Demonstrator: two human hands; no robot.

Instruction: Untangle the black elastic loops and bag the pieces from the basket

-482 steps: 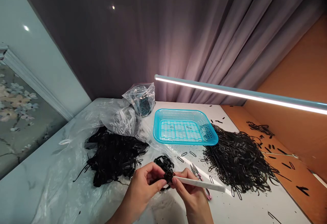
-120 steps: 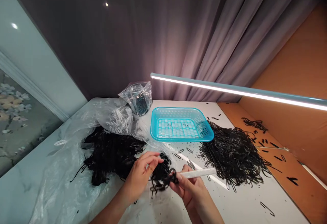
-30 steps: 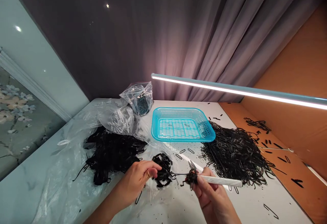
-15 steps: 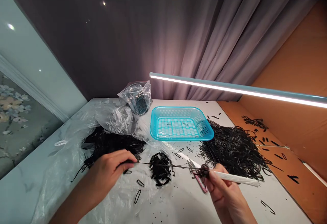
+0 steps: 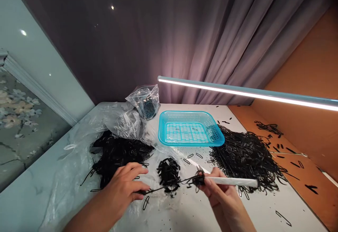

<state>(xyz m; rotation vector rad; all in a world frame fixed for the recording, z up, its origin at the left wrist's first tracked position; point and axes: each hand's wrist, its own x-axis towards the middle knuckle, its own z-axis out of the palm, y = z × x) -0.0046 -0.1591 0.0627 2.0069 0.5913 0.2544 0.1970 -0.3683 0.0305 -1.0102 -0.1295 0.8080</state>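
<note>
My left hand (image 5: 125, 188) has its upper fingers spread, while the thumb and lower fingers close on one end of a thin black strand (image 5: 160, 188). The strand runs taut to a tangle of black loops (image 5: 199, 178) at the fingertips of my right hand (image 5: 220, 189). That hand is closed around a white stick-like tool (image 5: 235, 181) pointing right; the grip hides its other end. Below the strand lies a small heap of short black pieces (image 5: 169, 172). The metal tips of snips (image 5: 200, 168) show behind the tangle.
A blue plastic basket (image 5: 191, 144) stands at the back. Black loops form a large pile (image 5: 245, 154) on the right; another black pile (image 5: 121, 154) lies left beside clear plastic bags (image 5: 129, 122). A lit tube lamp (image 5: 237, 91) crosses above the right side.
My left hand has moved down and nearer, its upper fingers spreading, so the strand now slants. My right hand has shifted slightly left and the white tool is more level.
</note>
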